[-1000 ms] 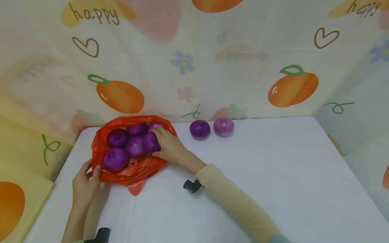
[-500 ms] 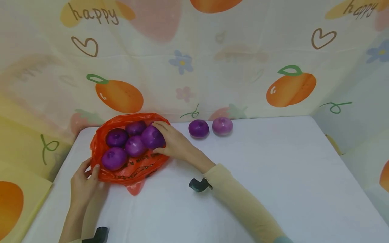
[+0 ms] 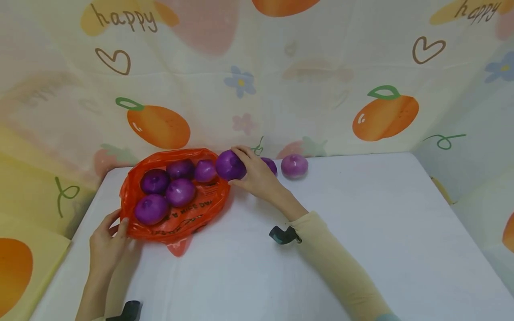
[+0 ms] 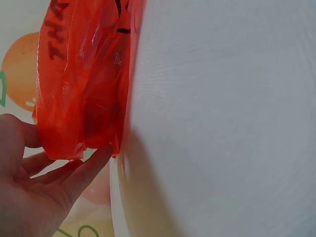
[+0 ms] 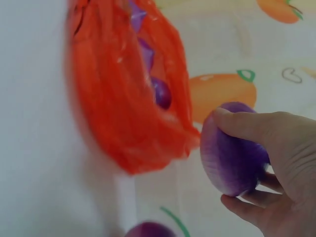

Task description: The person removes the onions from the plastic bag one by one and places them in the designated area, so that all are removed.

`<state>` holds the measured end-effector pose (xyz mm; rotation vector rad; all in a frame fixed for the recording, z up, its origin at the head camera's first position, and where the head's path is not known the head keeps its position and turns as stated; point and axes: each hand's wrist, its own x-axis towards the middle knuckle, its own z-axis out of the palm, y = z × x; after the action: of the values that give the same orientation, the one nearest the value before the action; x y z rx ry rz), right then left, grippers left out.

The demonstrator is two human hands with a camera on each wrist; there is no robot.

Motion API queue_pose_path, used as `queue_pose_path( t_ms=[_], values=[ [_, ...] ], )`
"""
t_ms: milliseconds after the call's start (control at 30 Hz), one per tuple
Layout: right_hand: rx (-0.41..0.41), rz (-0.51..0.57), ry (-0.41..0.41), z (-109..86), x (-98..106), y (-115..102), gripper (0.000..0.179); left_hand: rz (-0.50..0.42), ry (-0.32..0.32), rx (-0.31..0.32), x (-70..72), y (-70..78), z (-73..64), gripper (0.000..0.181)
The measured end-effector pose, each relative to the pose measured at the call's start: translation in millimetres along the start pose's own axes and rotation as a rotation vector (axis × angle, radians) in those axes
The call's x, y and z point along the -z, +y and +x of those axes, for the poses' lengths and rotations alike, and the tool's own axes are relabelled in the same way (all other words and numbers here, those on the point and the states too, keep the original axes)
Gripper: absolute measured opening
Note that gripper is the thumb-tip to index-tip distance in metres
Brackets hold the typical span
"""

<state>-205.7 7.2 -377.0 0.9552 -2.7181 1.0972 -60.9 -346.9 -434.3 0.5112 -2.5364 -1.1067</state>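
Note:
My right hand [image 3: 262, 179] grips a purple onion [image 3: 229, 165] just off the right rim of a red plastic bag [image 3: 209, 211]. Fingers and thumb wrap this onion [image 5: 229, 153] in the right wrist view. Several more onions [image 3: 151, 209] lie inside the open-mouthed bag. At the bag's left side, my left hand [image 3: 105, 245] holds its edge. The left wrist view has thumb and fingers around the bag's crumpled lower end [image 4: 74, 143]. Behind my right hand, one onion [image 3: 270, 164] on the table is partly hidden; a paler onion [image 3: 295, 166] sits beside it.
The white table [image 3: 361, 232] ends at the back against a printed fabric backdrop [image 3: 273, 102] with oranges and hearts. Yellowish fabric [image 3: 36, 200] hangs at the left. A dark wrist device [image 3: 283, 235] sticks out from my right sleeve.
My right hand has lifted the onion out of the bag and carried it right, past the rim. A paler onion inside the bag has come into full view. The left hand has barely moved.

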Motion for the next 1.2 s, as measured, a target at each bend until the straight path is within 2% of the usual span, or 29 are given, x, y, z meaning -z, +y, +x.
queue_pose_path(
  t_ms=[200,400,600,800,1067,1200],
  values=[
    [0.03,-0.07,0.018,-8.6,10,13,0.079,0.019,0.018,-0.006,1.2,-0.2,0.5,0.039],
    [-0.028,-0.033,0.064,-20.4,28,25,0.08,0.012,0.002,-0.012,0.8,1.8,-0.2,0.039],
    [-0.077,-0.014,0.137,-35.1,44,47,0.082,0.017,0.0,-0.007,1.1,0.6,0.6,0.04],
    [-0.096,-0.013,0.194,-48.7,60,65,0.082,0.016,-0.004,-0.022,-0.1,1.6,2.2,0.039],
    [-0.171,-0.038,0.238,-64.1,72,87,0.084,0.027,-0.01,-0.013,-0.7,1.7,0.2,0.04],
    [-0.169,-0.047,0.259,-71.2,76,97,0.083,0.028,-0.015,-0.002,-1.2,2.2,-0.1,0.041]
  ],
)
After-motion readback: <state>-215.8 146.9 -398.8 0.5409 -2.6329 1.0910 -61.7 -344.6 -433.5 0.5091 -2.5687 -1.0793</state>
